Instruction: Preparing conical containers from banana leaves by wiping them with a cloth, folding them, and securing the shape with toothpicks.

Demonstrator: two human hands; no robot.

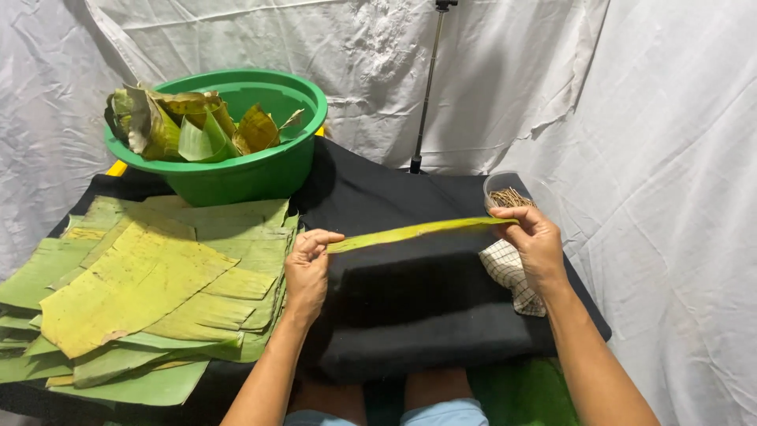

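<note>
Head: bowl [236,177] beside leaves [150,292].

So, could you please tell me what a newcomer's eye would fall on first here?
Probably the long folded leaf strip stretched across the black cloth, pinched at its ends by the left hand and the right hand. Next, the stack of banana leaves at the left, and behind it the green basin holding folded leaf cones.

- A makeshift leaf-working spot set up for recording.
- White sheets [552,79] hang all around.
- A stand pole [427,87] rises behind a black-draped table [410,292].
</note>
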